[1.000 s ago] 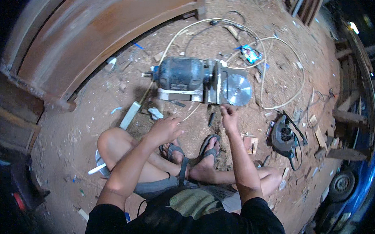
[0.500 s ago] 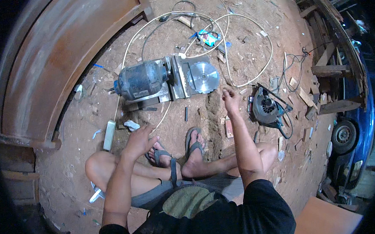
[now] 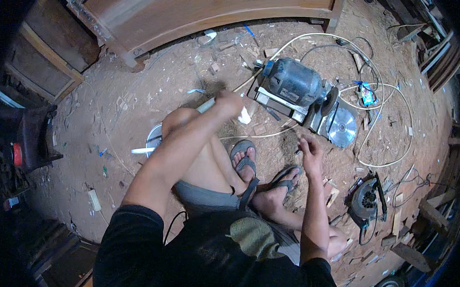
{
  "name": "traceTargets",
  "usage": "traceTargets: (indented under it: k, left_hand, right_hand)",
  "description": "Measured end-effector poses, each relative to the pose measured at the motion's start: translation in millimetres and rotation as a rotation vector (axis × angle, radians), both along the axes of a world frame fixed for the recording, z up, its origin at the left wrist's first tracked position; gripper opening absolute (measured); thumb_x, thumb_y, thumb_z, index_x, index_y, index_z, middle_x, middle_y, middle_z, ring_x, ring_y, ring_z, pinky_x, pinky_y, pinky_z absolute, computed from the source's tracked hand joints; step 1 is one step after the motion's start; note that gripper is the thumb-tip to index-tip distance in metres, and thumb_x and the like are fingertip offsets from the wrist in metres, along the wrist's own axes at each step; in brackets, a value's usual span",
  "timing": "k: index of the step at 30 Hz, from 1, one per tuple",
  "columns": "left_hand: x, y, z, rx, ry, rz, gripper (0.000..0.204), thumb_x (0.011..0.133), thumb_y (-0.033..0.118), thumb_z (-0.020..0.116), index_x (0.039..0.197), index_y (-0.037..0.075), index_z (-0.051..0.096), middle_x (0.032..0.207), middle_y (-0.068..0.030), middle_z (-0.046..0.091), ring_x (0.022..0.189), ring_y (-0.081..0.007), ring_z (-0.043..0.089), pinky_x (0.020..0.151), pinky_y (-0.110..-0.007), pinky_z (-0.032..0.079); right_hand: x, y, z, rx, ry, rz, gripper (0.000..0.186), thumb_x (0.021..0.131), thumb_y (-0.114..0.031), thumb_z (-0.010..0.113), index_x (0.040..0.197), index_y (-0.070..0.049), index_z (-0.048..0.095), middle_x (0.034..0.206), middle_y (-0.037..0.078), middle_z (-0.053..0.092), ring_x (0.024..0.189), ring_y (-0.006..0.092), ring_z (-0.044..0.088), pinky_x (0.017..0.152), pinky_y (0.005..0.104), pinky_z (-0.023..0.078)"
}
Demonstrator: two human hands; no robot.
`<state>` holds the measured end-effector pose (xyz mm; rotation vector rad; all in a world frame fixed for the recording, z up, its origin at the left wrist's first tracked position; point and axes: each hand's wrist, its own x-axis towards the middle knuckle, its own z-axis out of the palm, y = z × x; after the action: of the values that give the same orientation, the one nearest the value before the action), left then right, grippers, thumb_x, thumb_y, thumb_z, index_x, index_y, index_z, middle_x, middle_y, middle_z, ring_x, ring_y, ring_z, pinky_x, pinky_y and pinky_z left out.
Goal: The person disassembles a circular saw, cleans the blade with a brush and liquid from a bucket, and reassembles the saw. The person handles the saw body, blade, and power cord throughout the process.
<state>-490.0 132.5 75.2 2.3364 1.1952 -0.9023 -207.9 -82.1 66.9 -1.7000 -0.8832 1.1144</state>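
Observation:
My left hand [image 3: 229,104], blurred, reaches over a pale elongated block [image 3: 206,105] beside a crumpled white scrap [image 3: 244,115]; its fingers are unclear. My right hand [image 3: 311,153] has curled fingers near the machine, around something small I cannot make out. The machine has a dark motor [image 3: 292,83] with a blue end cap, a dark disc [image 3: 330,101] on its shaft and a metal base [image 3: 282,102]. A toothed silver saw blade [image 3: 342,128] lies flat at its right end, just beyond my right hand.
A portable circular saw [image 3: 365,201] lies right of my leg among wood offcuts. A cream cable [image 3: 409,138] loops around the machine. A wooden furniture panel [image 3: 214,11] stands at the back. Timber [image 3: 433,216] is piled at the right, a white container [image 3: 152,139] by my left knee.
The view has swung, shifting the machine rightward in the picture. My left hand has moved forward over the pale block; my right hand stays near the blade with curled fingers.

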Motion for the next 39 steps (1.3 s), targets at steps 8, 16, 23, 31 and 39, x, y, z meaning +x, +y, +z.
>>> traceTargets:
  k: [8, 16, 23, 31, 39]
  left_hand:
    - [-52, 34, -120, 0.296, 0.206, 0.315, 0.046, 0.075, 0.032, 0.079, 0.112, 0.006, 0.072, 0.122, -0.0131, 0.069, 0.107, -0.0283, 0.068, 0.084, -0.040, 0.057]
    - [15, 28, 75, 0.419, -0.159, 0.218, 0.058, 0.075, 0.047, 0.074, 0.110, 0.001, 0.069, 0.116, -0.0229, 0.067, 0.101, -0.0346, 0.069, 0.081, -0.043, 0.056]
    - [-40, 69, 87, -0.251, -0.645, 0.738, 0.060, 0.082, 0.047, 0.070, 0.117, -0.001, 0.063, 0.105, -0.0128, 0.065, 0.087, -0.0231, 0.067, 0.078, -0.041, 0.058]
    - [-76, 49, 51, -1.006, -0.739, 1.091, 0.039, 0.095, 0.037, 0.064, 0.117, 0.004, 0.063, 0.097, -0.0072, 0.066, 0.084, -0.0172, 0.065, 0.078, -0.041, 0.058]
    - [-3, 27, 60, -0.996, -0.764, 1.041, 0.031, 0.089, 0.036, 0.068, 0.107, 0.010, 0.065, 0.091, -0.0041, 0.071, 0.080, -0.0167, 0.069, 0.072, -0.035, 0.057]
  right_hand:
    - [-63, 11, -5, 0.092, -0.094, 0.079, 0.021, 0.097, -0.016, 0.063, 0.109, 0.001, 0.068, 0.087, 0.004, 0.069, 0.080, 0.0115, 0.064, 0.075, 0.0262, 0.052]
    - [-85, -21, -4, -0.074, -0.085, 0.073, 0.029, 0.090, -0.022, 0.065, 0.109, 0.000, 0.071, 0.099, 0.021, 0.072, 0.091, 0.0264, 0.070, 0.083, 0.0364, 0.053]
    - [-76, -27, -8, 0.017, -0.097, 0.071, 0.030, 0.091, -0.024, 0.067, 0.109, 0.001, 0.070, 0.090, 0.014, 0.073, 0.083, 0.0200, 0.067, 0.077, 0.0335, 0.052]
    - [-21, -65, -46, -0.137, -0.122, -0.185, 0.025, 0.092, -0.023, 0.067, 0.101, 0.000, 0.071, 0.077, 0.005, 0.068, 0.068, 0.0111, 0.060, 0.063, 0.0296, 0.049]
    - [-66, -36, -64, -0.023, -0.005, -0.030, 0.024, 0.095, -0.023, 0.066, 0.084, -0.001, 0.064, 0.071, -0.002, 0.060, 0.066, 0.0078, 0.052, 0.060, 0.0264, 0.043]
